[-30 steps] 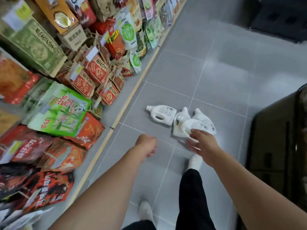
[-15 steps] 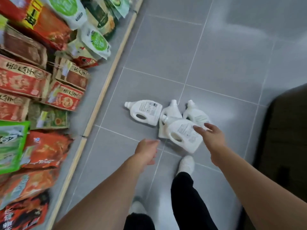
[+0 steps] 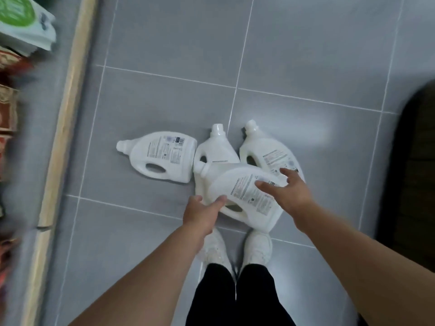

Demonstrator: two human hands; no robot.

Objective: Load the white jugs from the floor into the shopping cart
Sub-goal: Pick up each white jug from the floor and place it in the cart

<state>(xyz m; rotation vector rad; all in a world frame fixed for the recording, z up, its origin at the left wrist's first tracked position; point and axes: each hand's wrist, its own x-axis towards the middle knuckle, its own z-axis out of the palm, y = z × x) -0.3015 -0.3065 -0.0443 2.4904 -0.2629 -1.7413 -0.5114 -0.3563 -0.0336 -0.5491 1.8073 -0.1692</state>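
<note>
Several white jugs lie on the grey tiled floor just ahead of my feet. The nearest jug (image 3: 242, 194) rests tilted on top of the others, label up, cap toward the left. Behind it lie a left jug (image 3: 162, 156), a middle jug (image 3: 217, 149) and a right jug (image 3: 268, 154). My left hand (image 3: 202, 212) touches the nearest jug's lower left edge beside its handle, thumb against it. My right hand (image 3: 287, 191) hovers with spread fingers over that jug's right side. A dark blurred shape (image 3: 414, 161) at the right edge may be the cart; I cannot tell.
A store shelf of snack bags (image 3: 14, 67) runs down the left side, bordered by a pale wooden strip (image 3: 68, 114). My white shoes (image 3: 235, 248) stand right behind the jugs. Grey tiles stretch away beyond them.
The view has tipped down and closer to the jugs. Both hands have reached forward onto the nearest jug; my left hand has gone from a loose fist to touching its edge.
</note>
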